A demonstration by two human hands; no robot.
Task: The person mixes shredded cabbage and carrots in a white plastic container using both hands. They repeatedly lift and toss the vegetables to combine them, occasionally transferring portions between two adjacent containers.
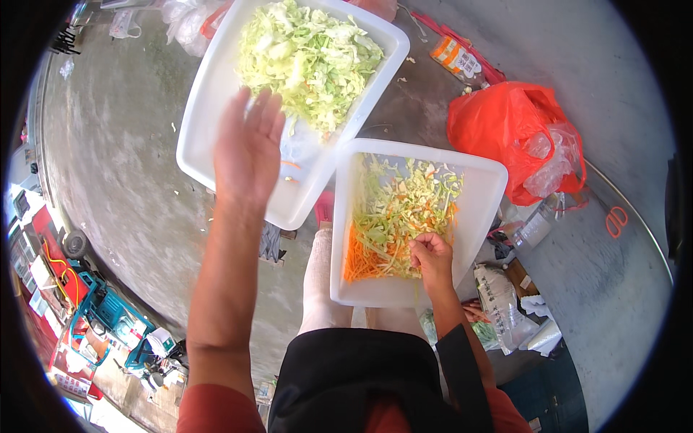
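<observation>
My left hand is open, palm showing and a little blurred, above the larger white plastic tub. Beyond its fingertips lies a heap of shredded cabbage. Over the smaller white plastic tub, my right hand has curled fingers, thumb near forefinger. Whether a shred is pinched there I cannot tell. Below it, shredded cabbage mixed with carrot covers much of the tub's bottom. Shredded carrot is thickest at the near left corner. This tub sits at my knees, its corner against the larger tub.
A red plastic bag stands at the right, with an orange-labelled container beyond it. Orange-handled scissors lie farther right. A printed sack is near my right arm. Teal plastic chairs stand at the left. Cabbage scraps dot the concrete floor.
</observation>
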